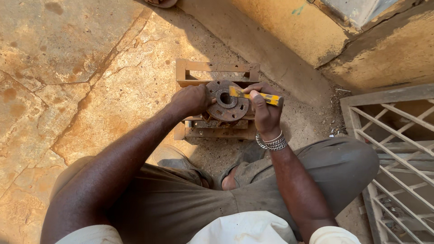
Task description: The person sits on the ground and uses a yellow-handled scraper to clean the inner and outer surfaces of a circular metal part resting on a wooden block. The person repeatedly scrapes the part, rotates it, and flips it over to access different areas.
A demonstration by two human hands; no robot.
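Observation:
A rusty round metal disc (pixel 227 108) with a centre hole rests on a small wooden frame (pixel 216 72) on the stone ground. My left hand (pixel 192 99) grips the disc's left edge. My right hand (pixel 266 110) is closed around a yellow-handled chisel (pixel 257 96), whose tip lies over the disc near its centre hole. Silver bracelets circle my right wrist. I am squatting, with my knees on either side and my feet just below the frame.
Cracked stone paving (pixel 68 81) spreads to the left. A concrete kerb and yellow wall (pixel 294 31) run along the back right. A metal lattice grille (pixel 398 149) lies at the right. Someone's foot (pixel 161 2) shows at the top edge.

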